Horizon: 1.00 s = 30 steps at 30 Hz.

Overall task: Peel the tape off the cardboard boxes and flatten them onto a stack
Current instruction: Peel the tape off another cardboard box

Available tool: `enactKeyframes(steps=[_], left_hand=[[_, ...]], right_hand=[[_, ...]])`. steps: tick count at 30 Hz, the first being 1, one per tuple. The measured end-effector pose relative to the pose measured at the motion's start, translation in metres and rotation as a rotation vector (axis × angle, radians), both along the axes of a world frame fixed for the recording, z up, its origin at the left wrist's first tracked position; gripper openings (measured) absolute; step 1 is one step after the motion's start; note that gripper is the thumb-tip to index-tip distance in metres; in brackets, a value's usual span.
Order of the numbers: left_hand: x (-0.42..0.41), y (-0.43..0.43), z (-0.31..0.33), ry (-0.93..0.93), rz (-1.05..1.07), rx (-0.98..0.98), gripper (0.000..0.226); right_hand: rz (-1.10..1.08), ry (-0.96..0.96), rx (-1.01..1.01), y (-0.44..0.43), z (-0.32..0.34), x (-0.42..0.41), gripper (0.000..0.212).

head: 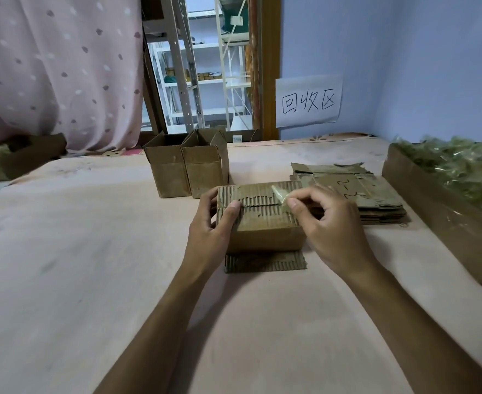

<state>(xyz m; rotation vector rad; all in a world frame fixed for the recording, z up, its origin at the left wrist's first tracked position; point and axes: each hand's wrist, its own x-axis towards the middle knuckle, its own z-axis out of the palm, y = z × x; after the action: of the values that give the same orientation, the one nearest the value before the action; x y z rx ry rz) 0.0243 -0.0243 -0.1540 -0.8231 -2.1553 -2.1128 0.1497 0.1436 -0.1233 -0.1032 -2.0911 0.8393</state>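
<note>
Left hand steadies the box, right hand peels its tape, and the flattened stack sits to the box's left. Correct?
No: the head view shows the flattened stack right of the box. The left hand steadies it; the right hand pinches the tape.

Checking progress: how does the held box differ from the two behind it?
The held box has its top shut, tape half peeled; the two rear boxes stand with top flaps open. The left hand grips the held box, the right hand pinches its tape; the rear boxes are untouched. All are unflattened cardboard.
</note>
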Motion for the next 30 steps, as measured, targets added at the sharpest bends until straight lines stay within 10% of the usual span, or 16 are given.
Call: enactKeyframes(steps=[15,30], left_hand=[[0.001,0.000,0.001,0.005,0.004,-0.012,0.048],[0.000,0.000,-0.002,0.027,0.005,-0.016,0.044]], right_hand=[[0.156,-0.044,-0.530,0.006,0.010,0.005,0.018],[-0.175,-0.085,0.080,0.017,-0.004,0.000,0.034]])
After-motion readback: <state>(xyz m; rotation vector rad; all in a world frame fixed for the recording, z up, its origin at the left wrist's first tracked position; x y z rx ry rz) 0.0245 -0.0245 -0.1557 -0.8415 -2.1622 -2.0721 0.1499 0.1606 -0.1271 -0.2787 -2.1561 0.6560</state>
